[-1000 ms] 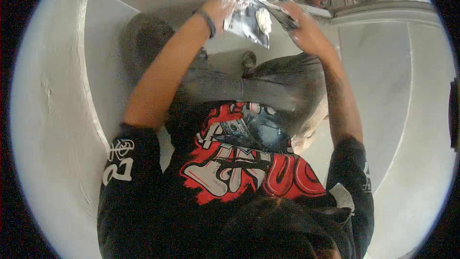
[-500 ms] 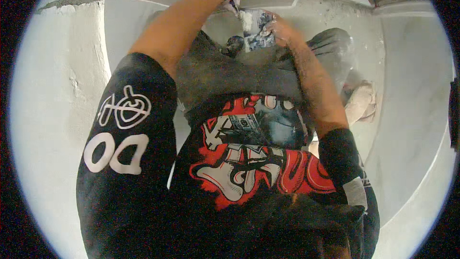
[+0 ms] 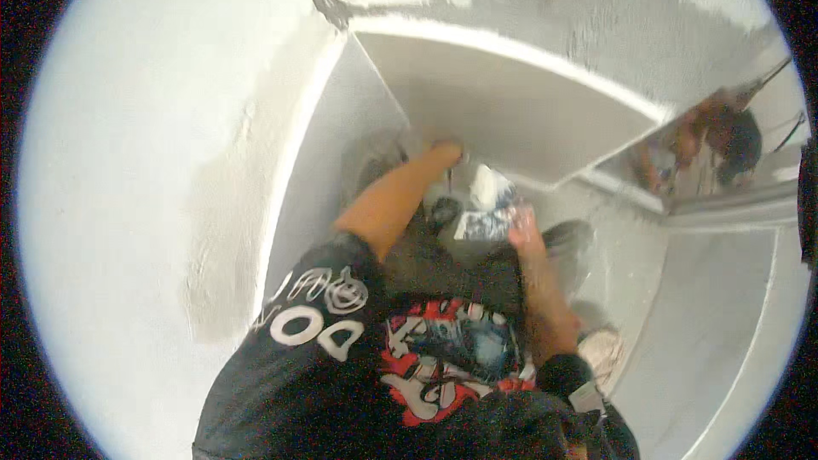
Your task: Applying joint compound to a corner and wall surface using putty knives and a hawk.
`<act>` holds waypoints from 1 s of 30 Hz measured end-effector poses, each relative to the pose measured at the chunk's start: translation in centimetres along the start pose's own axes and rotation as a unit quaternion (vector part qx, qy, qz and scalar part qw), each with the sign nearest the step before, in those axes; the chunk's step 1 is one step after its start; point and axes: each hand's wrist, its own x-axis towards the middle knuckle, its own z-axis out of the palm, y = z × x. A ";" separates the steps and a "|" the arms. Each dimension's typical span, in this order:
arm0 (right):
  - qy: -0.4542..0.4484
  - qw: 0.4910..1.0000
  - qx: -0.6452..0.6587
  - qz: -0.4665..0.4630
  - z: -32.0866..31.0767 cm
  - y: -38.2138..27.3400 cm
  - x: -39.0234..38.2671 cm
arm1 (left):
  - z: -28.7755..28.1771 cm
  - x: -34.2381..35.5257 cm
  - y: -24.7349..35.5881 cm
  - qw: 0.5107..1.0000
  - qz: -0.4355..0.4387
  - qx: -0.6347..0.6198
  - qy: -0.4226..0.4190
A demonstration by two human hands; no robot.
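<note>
My right hand point(image 3: 523, 227) is closed on the right edge of a flat plate point(image 3: 484, 226) smeared blue and white. A thick lump of white paste point(image 3: 489, 187) sits at its far side. My left hand point(image 3: 446, 153) is to the left of the plate and farther away, apart from it, close to the grey panel. Its fingers are curled and blurred; a thin dark piece point(image 3: 450, 177) shows just below them, its kind unclear. Between my legs is a small dark rounded thing point(image 3: 443, 212) that I cannot make out.
A smooth grey panel point(image 3: 511, 102) with white edges stands ahead, meeting a side panel point(image 3: 315, 136) at a corner. Patchy plaster wall point(image 3: 562, 0) rises above. Another person point(image 3: 734, 146) shows through an opening at the right. A pale foot point(image 3: 601, 351) rests at lower right.
The view has tilted up and turned, showing more wall and the person at right. My left hand has moved away from the plate toward the panel; my right hand keeps its grip on the plate.
</note>
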 end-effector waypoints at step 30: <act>-0.079 0.112 -0.846 -0.516 53.1 -13.7 4.7 | -16.6 -34.6 9.5 0.154 0.302 -0.899 0.278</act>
